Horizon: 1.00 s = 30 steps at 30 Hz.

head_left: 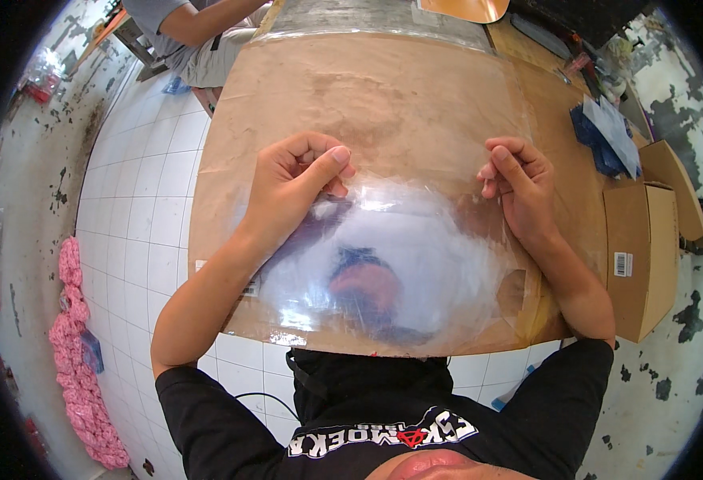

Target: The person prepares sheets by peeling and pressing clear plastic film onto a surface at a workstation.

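My left hand (302, 172) is raised over the left part of the brown cardboard-covered table (415, 88). Its fingers are curled, with the thumb laid against the index finger, and nothing shows in its grasp. Across from it, my right hand (519, 184) is loosely closed too, thumb against bent fingers, with no object visible in it. A wide gap separates the two hands. Below and between them, a glossy clear plastic sheet (447, 272) covers the table's near part and reflects bright light and a blurred shape.
An open cardboard box (639, 256) stands at the right, beside blue plastic packets (603, 136). Tools lie along the far right edge. Another person's arm (199, 24) is at the far left. A pink bundle (75, 360) hangs or lies by the left wall, near white floor tiles (151, 168).
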{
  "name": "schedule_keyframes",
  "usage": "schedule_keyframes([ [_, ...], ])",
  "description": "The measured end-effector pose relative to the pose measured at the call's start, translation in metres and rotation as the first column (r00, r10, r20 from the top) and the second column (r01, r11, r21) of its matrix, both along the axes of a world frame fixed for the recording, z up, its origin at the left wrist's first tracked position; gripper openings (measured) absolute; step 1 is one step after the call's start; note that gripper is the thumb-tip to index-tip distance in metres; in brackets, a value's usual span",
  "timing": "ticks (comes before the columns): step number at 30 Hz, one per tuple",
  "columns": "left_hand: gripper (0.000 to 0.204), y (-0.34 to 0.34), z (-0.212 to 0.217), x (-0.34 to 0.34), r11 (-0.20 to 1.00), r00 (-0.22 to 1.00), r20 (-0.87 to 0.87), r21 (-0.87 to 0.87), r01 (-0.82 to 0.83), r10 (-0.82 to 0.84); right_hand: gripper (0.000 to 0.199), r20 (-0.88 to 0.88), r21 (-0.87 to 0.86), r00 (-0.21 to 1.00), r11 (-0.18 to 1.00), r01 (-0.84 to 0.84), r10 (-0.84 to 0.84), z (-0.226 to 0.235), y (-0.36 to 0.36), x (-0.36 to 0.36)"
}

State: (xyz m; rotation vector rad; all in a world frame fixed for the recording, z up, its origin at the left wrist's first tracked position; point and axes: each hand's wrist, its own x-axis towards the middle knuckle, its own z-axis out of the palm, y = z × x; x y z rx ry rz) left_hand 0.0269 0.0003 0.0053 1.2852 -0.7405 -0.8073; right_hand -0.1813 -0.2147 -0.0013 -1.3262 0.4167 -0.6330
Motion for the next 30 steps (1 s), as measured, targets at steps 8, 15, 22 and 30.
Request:
schedule_keyframes([
  [8,0.011,0.000,0.000,-0.001,0.999,1.000,0.012,-0.037,-0.026,0.026,0.018,0.004,0.021,1.000,1.000,0.023,-0.023,0.002,-0.001,0.000],
  [15,0.017,0.002,0.004,-0.001,0.996,0.997,-0.002,-0.043,-0.077,0.077,0.019,0.022,0.036,1.000,0.999,-0.019,0.018,0.001,-0.001,0.000],
  [22,0.018,0.003,0.009,-0.005,0.995,0.996,0.063,-0.073,-0.061,0.066,0.018,-0.067,-0.076,0.998,0.997,-0.020,0.015,0.007,0.010,0.001],
  [30,0.014,0.004,0.015,-0.011,0.998,0.986,0.164,-0.055,-0.030,0.039,0.027,-0.029,0.059,0.997,0.996,-0.072,0.073,0.018,0.014,0.000],
])
